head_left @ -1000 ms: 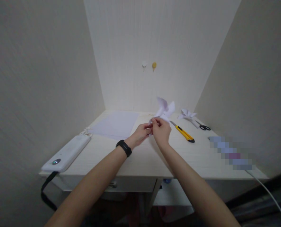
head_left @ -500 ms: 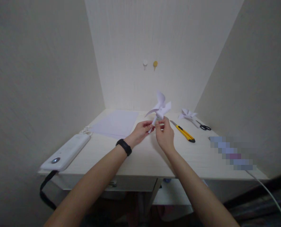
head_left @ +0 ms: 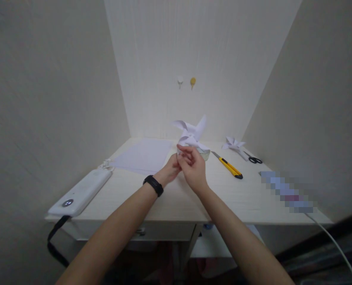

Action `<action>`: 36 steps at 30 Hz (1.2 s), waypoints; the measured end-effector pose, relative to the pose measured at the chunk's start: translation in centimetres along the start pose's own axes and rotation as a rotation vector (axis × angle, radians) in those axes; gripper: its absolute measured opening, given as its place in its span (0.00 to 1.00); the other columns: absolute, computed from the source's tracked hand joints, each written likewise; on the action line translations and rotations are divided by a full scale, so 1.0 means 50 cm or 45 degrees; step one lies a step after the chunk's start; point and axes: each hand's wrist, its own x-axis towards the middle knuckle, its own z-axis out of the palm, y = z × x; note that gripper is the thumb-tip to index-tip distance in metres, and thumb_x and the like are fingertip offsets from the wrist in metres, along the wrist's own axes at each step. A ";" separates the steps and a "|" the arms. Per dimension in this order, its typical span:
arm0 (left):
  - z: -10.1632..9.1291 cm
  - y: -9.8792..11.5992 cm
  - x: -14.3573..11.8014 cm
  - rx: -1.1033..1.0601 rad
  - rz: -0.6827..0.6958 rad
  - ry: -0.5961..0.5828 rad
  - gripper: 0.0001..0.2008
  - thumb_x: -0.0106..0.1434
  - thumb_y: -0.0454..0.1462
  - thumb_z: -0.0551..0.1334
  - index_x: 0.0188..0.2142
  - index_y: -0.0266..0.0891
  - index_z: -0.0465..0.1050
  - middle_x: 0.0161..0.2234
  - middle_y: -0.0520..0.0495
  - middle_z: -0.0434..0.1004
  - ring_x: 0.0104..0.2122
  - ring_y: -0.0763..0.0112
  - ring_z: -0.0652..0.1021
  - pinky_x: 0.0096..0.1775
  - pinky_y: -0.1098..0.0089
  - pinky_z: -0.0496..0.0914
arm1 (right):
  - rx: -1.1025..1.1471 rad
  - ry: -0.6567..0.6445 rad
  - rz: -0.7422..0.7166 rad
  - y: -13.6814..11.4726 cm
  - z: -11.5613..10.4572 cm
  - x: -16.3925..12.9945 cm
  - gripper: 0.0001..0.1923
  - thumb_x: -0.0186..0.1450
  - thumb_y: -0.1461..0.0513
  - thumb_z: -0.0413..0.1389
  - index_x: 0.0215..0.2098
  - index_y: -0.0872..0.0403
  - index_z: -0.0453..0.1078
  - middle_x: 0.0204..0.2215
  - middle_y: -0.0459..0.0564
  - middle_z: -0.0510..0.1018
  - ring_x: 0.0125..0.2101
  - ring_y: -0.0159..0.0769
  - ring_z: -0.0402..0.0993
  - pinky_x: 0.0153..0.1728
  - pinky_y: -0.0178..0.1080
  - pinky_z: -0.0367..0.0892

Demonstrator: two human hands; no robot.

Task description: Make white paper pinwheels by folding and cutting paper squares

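Note:
A white folded paper pinwheel (head_left: 190, 133) is held up above the middle of the pale desk (head_left: 176, 198). My right hand (head_left: 192, 168) pinches it from below, fingers closed at its base. Just behind and to the left, my left hand (head_left: 171, 170), with a black band on the wrist, touches the same base; its fingertips are partly hidden by the right hand. A small clear object sits on the desk right behind the hands, mostly hidden.
White paper sheets (head_left: 143, 155) lie at the back left. A yellow utility knife (head_left: 228, 165), a second folded paper shape (head_left: 234, 144) and black scissors (head_left: 253, 158) lie to the right. A white device (head_left: 81, 192) with a black strap rests at the left front edge.
Both hands shifted slightly left and closer together, and the pinwheel turned and moved left with them, its blades now pointing differently.

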 end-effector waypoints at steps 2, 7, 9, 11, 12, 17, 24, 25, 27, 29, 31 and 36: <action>0.000 0.005 -0.001 -0.206 -0.041 0.006 0.06 0.61 0.37 0.63 0.35 0.36 0.69 0.33 0.47 0.74 0.33 0.70 0.76 0.37 0.67 0.72 | -0.337 0.104 -0.092 0.006 -0.041 -0.015 0.07 0.65 0.60 0.50 0.40 0.50 0.68 0.35 0.50 0.80 0.28 0.36 0.76 0.33 0.41 0.73; 0.006 0.023 -0.008 -0.525 -0.151 0.061 0.16 0.51 0.38 0.72 0.37 0.36 0.72 0.34 0.49 0.74 0.35 0.73 0.75 0.37 0.71 0.69 | -1.178 0.015 -0.148 0.050 -0.127 -0.037 0.12 0.65 0.61 0.52 0.44 0.56 0.71 0.40 0.59 0.79 0.35 0.45 0.77 0.36 0.44 0.69; 0.009 0.029 -0.010 -0.502 -0.160 0.052 0.17 0.50 0.39 0.73 0.37 0.36 0.72 0.33 0.49 0.74 0.34 0.74 0.75 0.35 0.72 0.69 | -1.311 -0.090 -0.118 0.065 -0.138 -0.042 0.11 0.67 0.60 0.52 0.42 0.57 0.73 0.40 0.61 0.79 0.37 0.46 0.77 0.37 0.43 0.68; 0.011 0.032 -0.012 -0.497 -0.155 0.021 0.18 0.50 0.40 0.73 0.38 0.36 0.73 0.34 0.49 0.75 0.33 0.73 0.75 0.35 0.72 0.69 | -1.366 -0.148 -0.072 0.071 -0.138 -0.045 0.12 0.68 0.59 0.51 0.40 0.56 0.74 0.36 0.59 0.80 0.36 0.45 0.77 0.37 0.42 0.67; 0.012 0.032 -0.013 -0.500 -0.153 0.003 0.19 0.50 0.40 0.74 0.38 0.35 0.73 0.34 0.48 0.75 0.33 0.73 0.75 0.35 0.71 0.69 | -1.380 -0.159 -0.050 0.070 -0.136 -0.046 0.13 0.69 0.58 0.50 0.39 0.56 0.74 0.35 0.58 0.81 0.36 0.44 0.77 0.38 0.41 0.66; 0.015 0.030 -0.012 -0.486 -0.136 -0.060 0.21 0.49 0.41 0.74 0.39 0.33 0.74 0.36 0.44 0.77 0.34 0.71 0.77 0.37 0.70 0.70 | -1.456 -0.166 0.044 0.053 -0.129 -0.046 0.13 0.70 0.58 0.49 0.41 0.55 0.74 0.36 0.54 0.81 0.36 0.39 0.77 0.36 0.36 0.63; 0.023 0.032 -0.015 -0.433 -0.163 -0.110 0.20 0.51 0.40 0.73 0.41 0.32 0.75 0.40 0.40 0.79 0.36 0.67 0.78 0.38 0.67 0.72 | -1.612 -0.179 0.052 0.045 -0.153 -0.049 0.15 0.70 0.55 0.48 0.38 0.53 0.74 0.34 0.51 0.82 0.33 0.38 0.77 0.31 0.36 0.60; 0.024 0.032 -0.015 -0.422 -0.177 -0.118 0.20 0.52 0.39 0.73 0.42 0.32 0.74 0.41 0.40 0.78 0.37 0.67 0.78 0.38 0.67 0.72 | -1.631 -0.182 0.055 0.046 -0.164 -0.042 0.15 0.70 0.55 0.47 0.38 0.53 0.74 0.34 0.51 0.82 0.33 0.38 0.78 0.32 0.36 0.61; 0.026 0.029 -0.014 -0.385 -0.219 -0.106 0.19 0.54 0.38 0.72 0.44 0.33 0.74 0.41 0.41 0.78 0.36 0.69 0.78 0.36 0.69 0.72 | -1.699 -0.153 0.099 0.051 -0.195 -0.014 0.16 0.70 0.55 0.47 0.40 0.53 0.75 0.35 0.52 0.82 0.34 0.39 0.78 0.33 0.36 0.62; 0.027 0.023 -0.014 -0.313 -0.278 -0.093 0.14 0.58 0.38 0.68 0.42 0.33 0.74 0.37 0.42 0.78 0.32 0.71 0.78 0.34 0.70 0.71 | -1.812 -0.072 0.206 0.062 -0.238 0.027 0.17 0.69 0.54 0.47 0.41 0.53 0.76 0.35 0.53 0.82 0.35 0.41 0.78 0.33 0.37 0.63; 0.028 0.017 -0.013 -0.229 -0.326 -0.105 0.09 0.61 0.37 0.65 0.38 0.32 0.75 0.32 0.44 0.78 0.29 0.73 0.76 0.33 0.71 0.70 | -1.910 0.028 0.347 0.083 -0.286 0.075 0.19 0.69 0.54 0.47 0.42 0.53 0.77 0.35 0.56 0.82 0.37 0.44 0.79 0.34 0.38 0.64; 0.029 0.009 -0.013 -0.148 -0.358 -0.124 0.07 0.62 0.35 0.61 0.34 0.32 0.76 0.28 0.47 0.76 0.26 0.75 0.74 0.34 0.71 0.69 | -2.034 0.055 0.612 0.166 -0.378 0.163 0.21 0.69 0.55 0.46 0.44 0.57 0.78 0.40 0.64 0.81 0.43 0.49 0.78 0.39 0.41 0.68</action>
